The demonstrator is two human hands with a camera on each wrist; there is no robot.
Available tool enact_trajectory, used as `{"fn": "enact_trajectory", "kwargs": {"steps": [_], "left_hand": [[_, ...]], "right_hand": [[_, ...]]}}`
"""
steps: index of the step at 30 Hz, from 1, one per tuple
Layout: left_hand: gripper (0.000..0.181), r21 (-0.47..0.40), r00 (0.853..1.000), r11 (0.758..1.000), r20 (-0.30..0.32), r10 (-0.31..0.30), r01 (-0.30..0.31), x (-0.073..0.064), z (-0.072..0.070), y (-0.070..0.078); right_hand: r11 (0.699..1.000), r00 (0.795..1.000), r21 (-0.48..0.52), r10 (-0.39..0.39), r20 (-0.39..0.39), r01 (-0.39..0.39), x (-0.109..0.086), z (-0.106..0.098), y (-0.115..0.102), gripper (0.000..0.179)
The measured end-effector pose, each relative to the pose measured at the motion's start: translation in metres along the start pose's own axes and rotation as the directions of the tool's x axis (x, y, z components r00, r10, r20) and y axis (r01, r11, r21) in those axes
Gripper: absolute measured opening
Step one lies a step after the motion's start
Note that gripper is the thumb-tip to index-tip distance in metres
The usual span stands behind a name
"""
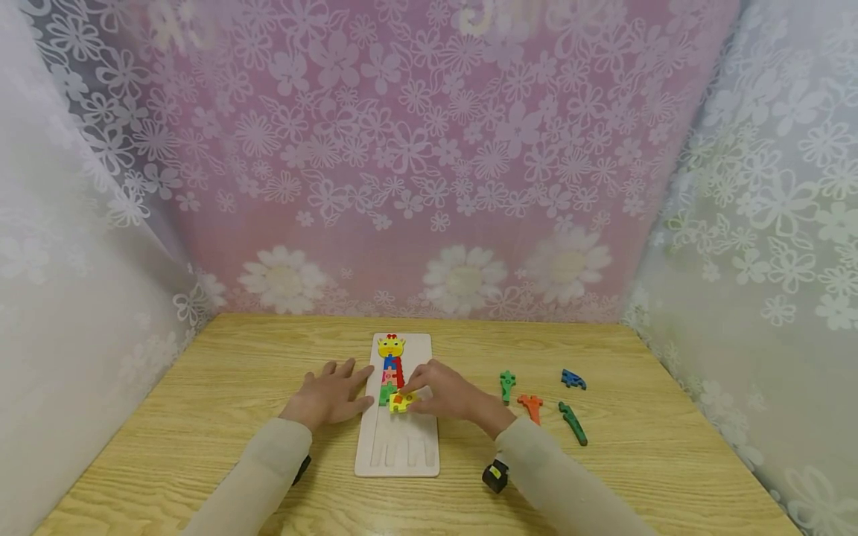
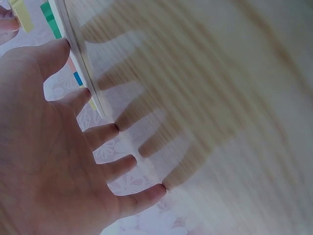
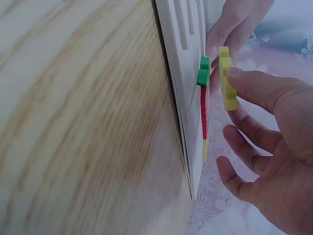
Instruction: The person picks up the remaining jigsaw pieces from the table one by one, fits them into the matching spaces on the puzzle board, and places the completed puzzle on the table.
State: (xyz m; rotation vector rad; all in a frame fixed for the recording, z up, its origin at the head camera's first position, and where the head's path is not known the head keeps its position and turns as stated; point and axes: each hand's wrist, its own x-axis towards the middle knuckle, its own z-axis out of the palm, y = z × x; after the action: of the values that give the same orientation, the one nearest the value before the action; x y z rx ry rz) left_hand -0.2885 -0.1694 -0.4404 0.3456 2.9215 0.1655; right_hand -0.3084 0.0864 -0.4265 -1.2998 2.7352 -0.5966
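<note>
A pale wooden puzzle board (image 1: 400, 447) lies on the table, with a giraffe's yellow head (image 1: 391, 346) at its far end. Below the head sit blue, pink, red and green pieces, the green puzzle piece (image 1: 386, 394) lowest. My right hand (image 1: 450, 388) pinches a yellow puzzle piece (image 3: 229, 83) between thumb and fingers. In the right wrist view that piece stands a little off the board. My left hand (image 1: 328, 396) lies spread with straight fingers at the board's left edge; its thumb and index finger touch the edge (image 2: 80, 63).
Loose pieces lie right of the board: a green one (image 1: 507, 385), an orange one (image 1: 530, 406), a blue one (image 1: 573, 379) and a dark green one (image 1: 573, 423). Carved grooves mark the board's near end. A flowered curtain (image 1: 429, 186) hangs behind the wooden table (image 1: 637, 476).
</note>
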Motion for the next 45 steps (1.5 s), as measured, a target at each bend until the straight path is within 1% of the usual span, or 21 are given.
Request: {"fn": "enact_trajectory", "kwargs": {"steps": [10,22,28,40,45], "left_hand": [[0.07,-0.013,1.0,1.0,-0.003,0.0,0.0,-0.001,0.0,0.0],[0.07,0.001,1.0,1.0,-0.007,0.002,-0.002,-0.003,-0.002,0.002],[0.07,-0.003,1.0,1.0,-0.009,0.004,-0.004,-0.004,-0.003,0.002],[0.07,-0.025,1.0,1.0,-0.005,0.007,-0.007,-0.004,-0.003,0.002],[0.071,-0.035,1.0,0.999,-0.001,0.003,-0.003,-0.003,-0.002,0.001]], "right_hand": [[1.0,1.0,-0.007,-0.018,0.007,0.018,0.002,0.002,-0.004,0.026],[0.999,0.999,-0.028,0.034,0.037,-0.033,0.007,0.009,-0.008,0.027],[0.998,0.998,-0.051,0.038,0.041,-0.036,0.009,0.01,-0.012,0.027],[0.997,0.997,-0.057,0.061,0.038,-0.059,0.011,0.013,-0.016,0.028],[0.994,0.997,-0.086,0.069,0.04,-0.066,0.012,0.014,-0.018,0.029]]}}
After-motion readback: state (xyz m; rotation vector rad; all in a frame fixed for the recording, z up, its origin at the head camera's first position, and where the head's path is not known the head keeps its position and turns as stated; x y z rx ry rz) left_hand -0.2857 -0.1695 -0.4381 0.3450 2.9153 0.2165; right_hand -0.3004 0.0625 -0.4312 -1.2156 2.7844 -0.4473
